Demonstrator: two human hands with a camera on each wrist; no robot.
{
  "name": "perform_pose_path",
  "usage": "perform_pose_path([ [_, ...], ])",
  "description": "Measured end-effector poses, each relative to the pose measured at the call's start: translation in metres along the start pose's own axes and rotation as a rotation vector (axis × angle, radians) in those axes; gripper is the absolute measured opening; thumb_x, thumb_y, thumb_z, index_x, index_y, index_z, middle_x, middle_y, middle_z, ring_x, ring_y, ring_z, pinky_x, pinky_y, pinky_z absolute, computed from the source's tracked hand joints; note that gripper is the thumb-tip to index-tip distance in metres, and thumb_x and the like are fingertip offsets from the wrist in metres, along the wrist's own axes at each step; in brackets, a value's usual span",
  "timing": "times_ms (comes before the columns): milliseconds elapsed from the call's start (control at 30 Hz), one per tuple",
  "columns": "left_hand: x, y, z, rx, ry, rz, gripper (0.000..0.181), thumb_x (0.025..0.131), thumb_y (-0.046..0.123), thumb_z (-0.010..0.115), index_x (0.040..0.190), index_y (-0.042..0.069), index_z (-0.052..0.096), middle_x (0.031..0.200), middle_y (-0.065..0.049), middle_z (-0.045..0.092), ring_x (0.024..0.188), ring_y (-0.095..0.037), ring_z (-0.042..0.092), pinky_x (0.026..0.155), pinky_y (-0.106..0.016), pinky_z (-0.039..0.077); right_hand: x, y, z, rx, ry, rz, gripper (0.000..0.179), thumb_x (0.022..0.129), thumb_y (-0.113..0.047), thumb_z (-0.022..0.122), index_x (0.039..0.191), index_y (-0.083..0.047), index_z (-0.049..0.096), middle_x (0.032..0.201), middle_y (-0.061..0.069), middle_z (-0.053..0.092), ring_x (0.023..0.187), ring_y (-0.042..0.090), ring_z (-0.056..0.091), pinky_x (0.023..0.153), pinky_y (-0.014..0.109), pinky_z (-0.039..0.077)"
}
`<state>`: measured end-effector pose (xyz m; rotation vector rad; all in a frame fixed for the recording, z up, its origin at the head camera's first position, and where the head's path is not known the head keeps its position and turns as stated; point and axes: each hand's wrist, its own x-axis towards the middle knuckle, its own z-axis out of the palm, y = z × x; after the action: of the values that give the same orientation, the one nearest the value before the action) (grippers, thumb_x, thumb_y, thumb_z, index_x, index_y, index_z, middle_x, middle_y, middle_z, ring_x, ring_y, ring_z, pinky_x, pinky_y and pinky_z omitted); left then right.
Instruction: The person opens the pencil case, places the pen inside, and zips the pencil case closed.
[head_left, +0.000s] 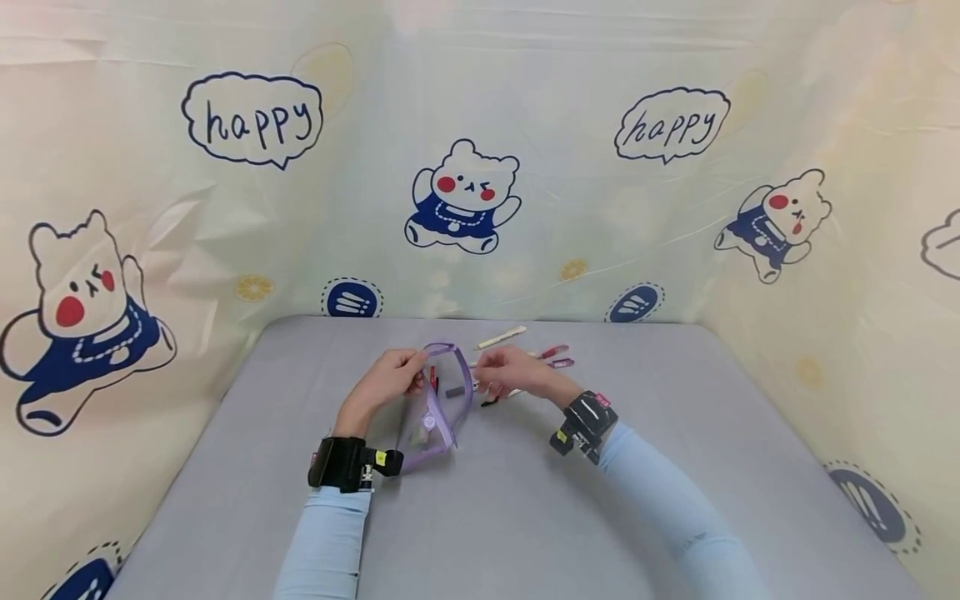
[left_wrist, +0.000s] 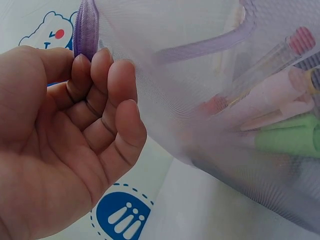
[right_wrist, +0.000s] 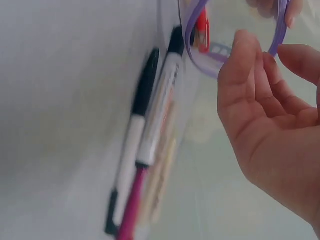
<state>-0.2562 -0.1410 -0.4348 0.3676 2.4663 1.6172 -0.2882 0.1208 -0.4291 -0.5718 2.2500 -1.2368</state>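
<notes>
A see-through mesh pencil pouch (head_left: pixel 438 414) with a purple zipper edge stands open-mouthed between the hands. My left hand (head_left: pixel 386 377) pinches its zipper edge (left_wrist: pixel 87 30) between thumb and fingertips. My right hand (head_left: pixel 517 371) pinches the opposite side of the purple rim (right_wrist: pixel 281 25), fingers bent. Through the mesh in the left wrist view show a pink pen (left_wrist: pixel 270 95), a green pen (left_wrist: pixel 292 136) and a clear pen with a red end (left_wrist: pixel 272 65). A red item (right_wrist: pixel 202 30) appears within the rim in the right wrist view.
Beside the right hand lie a white marker with a black cap (right_wrist: pixel 161 107), a black-and-white pen (right_wrist: pixel 131 150), a cream pen (head_left: pixel 501 337), a red pen (head_left: pixel 555 351) and a purple one (head_left: pixel 561 363). A grey table (head_left: pixel 525 517) meets a printed curtain (head_left: pixel 555 242) behind.
</notes>
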Motion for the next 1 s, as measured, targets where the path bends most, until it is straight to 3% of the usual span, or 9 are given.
perform_pose_path([
  [100, -0.001, -0.001, -0.001, 0.010, 0.000, 0.004, 0.042, 0.106, 0.027, 0.045, 0.080, -0.004, 0.056, 0.074, -0.009, 0.060, 0.066, -0.019, 0.057, 0.061, -0.029, 0.048, -0.004, 0.000, -0.006, -0.126, 0.025, -0.034, 0.027, 0.099, -0.023, 0.058, 0.110, 0.001, 0.061, 0.097, 0.020, 0.069, 0.072, 0.019, 0.066, 0.071, 0.044, 0.058],
  [200, 0.000, -0.001, -0.002, 0.015, -0.006, 0.000, 0.042, 0.106, 0.027, 0.045, 0.080, -0.004, 0.056, 0.074, -0.009, 0.060, 0.066, -0.019, 0.056, 0.062, -0.030, 0.049, -0.007, 0.000, -0.010, -0.265, 0.053, -0.064, 0.018, 0.098, -0.021, 0.057, 0.100, -0.004, 0.063, 0.092, 0.018, 0.069, 0.071, 0.018, 0.065, 0.064, 0.034, 0.057],
  [333, 0.002, 0.000, -0.003, 0.028, -0.003, -0.008, 0.041, 0.106, 0.027, 0.044, 0.078, 0.000, 0.056, 0.072, -0.006, 0.059, 0.066, -0.019, 0.056, 0.063, -0.032, 0.050, -0.010, -0.001, -0.015, -0.444, 0.093, -0.085, 0.010, 0.097, -0.018, 0.059, 0.092, -0.010, 0.063, 0.080, 0.009, 0.064, 0.068, 0.015, 0.058, 0.059, 0.023, 0.046],
  [500, 0.004, 0.000, -0.006, 0.035, 0.002, -0.006, 0.041, 0.106, 0.027, 0.043, 0.078, 0.002, 0.057, 0.072, -0.004, 0.058, 0.067, -0.020, 0.056, 0.065, -0.034, 0.050, -0.009, 0.002, -0.016, -0.619, 0.106, -0.060, 0.007, 0.096, -0.019, 0.061, 0.093, -0.012, 0.064, 0.074, -0.002, 0.055, 0.065, 0.010, 0.049, 0.059, 0.022, 0.039],
  [767, 0.000, -0.001, -0.007, 0.018, -0.015, 0.008, 0.041, 0.106, 0.026, 0.044, 0.080, -0.003, 0.057, 0.075, -0.008, 0.060, 0.068, -0.020, 0.057, 0.064, -0.032, 0.051, -0.011, 0.009, -0.012, -0.819, 0.120, -0.027, 0.004, 0.094, -0.015, 0.063, 0.092, -0.014, 0.066, 0.076, -0.002, 0.056, 0.065, 0.011, 0.048, 0.059, 0.022, 0.037],
  [833, -0.004, 0.006, -0.005, 0.019, -0.018, 0.006, 0.041, 0.106, 0.023, 0.043, 0.081, -0.007, 0.057, 0.075, -0.012, 0.061, 0.067, -0.020, 0.056, 0.063, -0.031, 0.050, -0.012, 0.012, -0.011, -0.866, 0.132, -0.028, 0.005, 0.093, -0.013, 0.064, 0.090, -0.014, 0.066, 0.075, -0.002, 0.056, 0.065, 0.011, 0.047, 0.058, 0.023, 0.036],
  [1000, -0.002, 0.006, -0.002, 0.010, -0.012, -0.011, 0.041, 0.106, 0.024, 0.043, 0.079, -0.004, 0.056, 0.073, -0.009, 0.060, 0.066, -0.021, 0.055, 0.064, -0.033, 0.050, -0.015, 0.014, -0.015, -0.936, 0.148, -0.051, 0.003, 0.093, -0.010, 0.064, 0.092, -0.010, 0.067, 0.078, -0.001, 0.059, 0.068, 0.013, 0.049, 0.060, 0.024, 0.038],
])
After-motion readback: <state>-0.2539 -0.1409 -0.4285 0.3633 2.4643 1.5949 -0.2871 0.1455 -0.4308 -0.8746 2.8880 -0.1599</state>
